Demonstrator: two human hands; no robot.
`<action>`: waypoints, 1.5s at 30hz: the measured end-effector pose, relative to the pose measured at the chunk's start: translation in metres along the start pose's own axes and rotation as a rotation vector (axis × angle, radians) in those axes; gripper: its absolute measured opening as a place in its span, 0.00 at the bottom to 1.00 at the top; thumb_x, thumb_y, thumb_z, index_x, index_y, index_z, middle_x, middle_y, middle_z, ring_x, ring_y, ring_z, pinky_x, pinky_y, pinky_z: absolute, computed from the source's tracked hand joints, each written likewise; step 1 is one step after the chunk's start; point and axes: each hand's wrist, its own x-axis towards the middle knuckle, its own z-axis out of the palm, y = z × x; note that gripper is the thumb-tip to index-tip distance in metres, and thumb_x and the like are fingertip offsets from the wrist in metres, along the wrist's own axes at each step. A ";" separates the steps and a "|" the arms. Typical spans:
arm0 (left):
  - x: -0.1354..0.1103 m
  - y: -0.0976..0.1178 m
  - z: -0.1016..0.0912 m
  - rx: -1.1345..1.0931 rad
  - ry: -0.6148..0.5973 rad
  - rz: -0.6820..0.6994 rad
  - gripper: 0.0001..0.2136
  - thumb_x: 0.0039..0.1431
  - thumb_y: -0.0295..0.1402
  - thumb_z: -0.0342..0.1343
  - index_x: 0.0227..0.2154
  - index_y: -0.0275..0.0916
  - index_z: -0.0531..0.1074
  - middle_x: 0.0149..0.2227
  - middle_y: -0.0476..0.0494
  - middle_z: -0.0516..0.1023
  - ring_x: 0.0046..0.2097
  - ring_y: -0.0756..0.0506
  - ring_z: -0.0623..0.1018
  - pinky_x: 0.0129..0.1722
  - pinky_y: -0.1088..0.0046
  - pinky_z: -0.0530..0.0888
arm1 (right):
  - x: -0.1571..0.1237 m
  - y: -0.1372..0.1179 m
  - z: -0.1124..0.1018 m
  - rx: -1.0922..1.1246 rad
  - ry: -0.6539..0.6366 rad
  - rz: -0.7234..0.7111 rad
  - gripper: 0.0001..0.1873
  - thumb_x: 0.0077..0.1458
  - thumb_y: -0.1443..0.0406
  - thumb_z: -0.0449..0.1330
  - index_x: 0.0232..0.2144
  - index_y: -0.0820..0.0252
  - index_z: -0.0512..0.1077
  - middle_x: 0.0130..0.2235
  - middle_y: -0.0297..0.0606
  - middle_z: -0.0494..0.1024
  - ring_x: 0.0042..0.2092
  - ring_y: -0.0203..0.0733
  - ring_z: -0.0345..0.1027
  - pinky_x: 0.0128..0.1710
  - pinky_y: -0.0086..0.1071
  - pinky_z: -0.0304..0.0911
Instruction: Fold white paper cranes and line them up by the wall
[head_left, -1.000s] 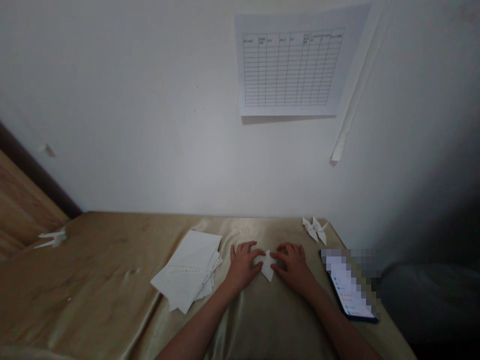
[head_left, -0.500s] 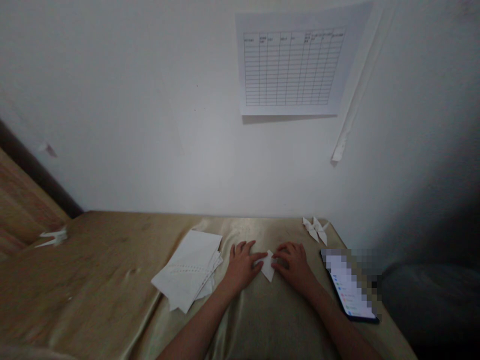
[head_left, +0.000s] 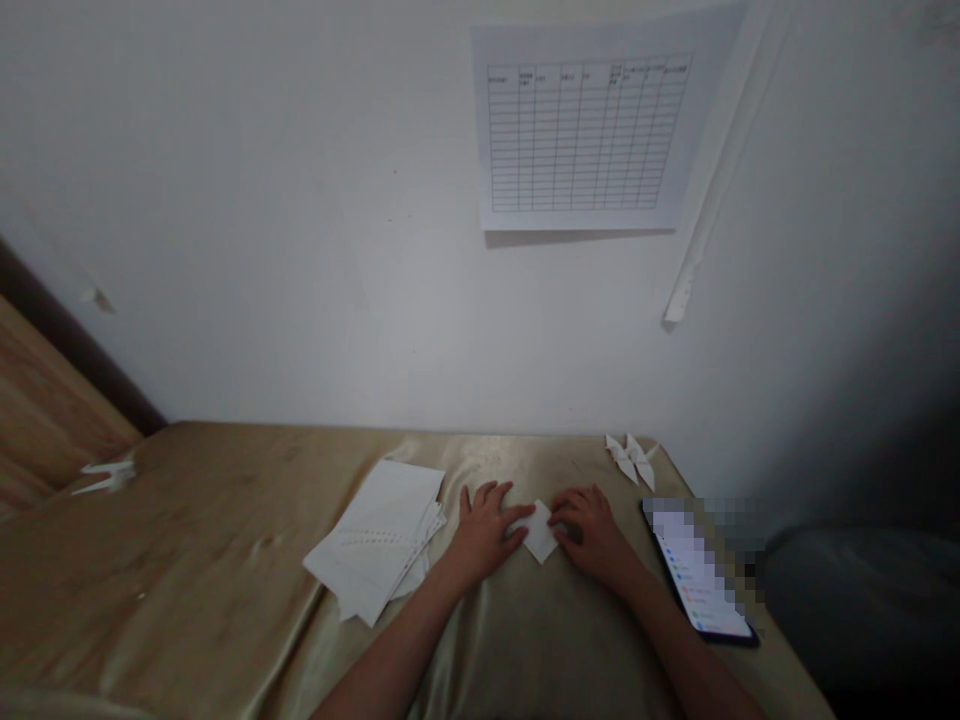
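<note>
A small folded piece of white paper (head_left: pixel 541 537), diamond-shaped, lies flat on the cloth between my hands. On its left edge rest the thumb and index finger of my left hand (head_left: pixel 486 528), which hold it down while the other fingers spread away. My right hand (head_left: pixel 591 530) has curled fingers, with thumb and index fingertip at the paper's right edge. The fingertips cover both side corners of the paper. Two folded paper cranes (head_left: pixel 630 462) sit side by side near the wall, beyond my right hand.
Left of my hands lies a stack of white paper sheets (head_left: pixel 375 530). A phone (head_left: pixel 697 575) with its screen lit is right of my right forearm. White folded paper (head_left: pixel 109 475) lies at the far left of the gold cloth (head_left: pixel 210 560). A printed table (head_left: pixel 585 130) hangs on the wall.
My right hand has shifted slightly to the right, and the right half of the folded paper now shows wider. My left hand stays almost in place.
</note>
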 end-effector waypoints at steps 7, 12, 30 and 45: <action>0.005 -0.004 -0.007 -0.127 -0.063 0.176 0.14 0.62 0.34 0.58 0.49 0.58 0.74 0.62 0.52 0.70 0.66 0.37 0.61 0.64 0.33 0.36 | -0.002 0.000 -0.006 0.029 -0.064 -0.012 0.14 0.52 0.67 0.57 0.40 0.48 0.77 0.49 0.34 0.79 0.65 0.51 0.56 0.64 0.65 0.18; 0.005 -0.008 -0.011 -0.186 -0.090 0.179 0.11 0.60 0.34 0.61 0.44 0.56 0.77 0.53 0.53 0.79 0.64 0.39 0.64 0.65 0.37 0.32 | -0.002 -0.002 -0.009 0.042 -0.075 0.011 0.14 0.50 0.67 0.58 0.39 0.49 0.76 0.50 0.34 0.78 0.66 0.52 0.55 0.64 0.65 0.17; 0.006 -0.008 -0.012 -0.205 -0.127 0.158 0.08 0.59 0.45 0.61 0.39 0.54 0.81 0.54 0.51 0.79 0.65 0.38 0.64 0.66 0.40 0.32 | -0.002 0.001 -0.009 0.055 -0.076 0.015 0.07 0.50 0.63 0.63 0.34 0.50 0.77 0.50 0.36 0.78 0.65 0.55 0.55 0.64 0.68 0.20; 0.008 -0.005 -0.007 -0.223 -0.052 0.159 0.04 0.59 0.40 0.62 0.36 0.53 0.80 0.50 0.53 0.80 0.64 0.39 0.63 0.66 0.42 0.37 | -0.002 -0.003 -0.015 0.042 -0.103 -0.009 0.10 0.52 0.55 0.65 0.37 0.50 0.77 0.51 0.36 0.78 0.65 0.55 0.54 0.64 0.67 0.18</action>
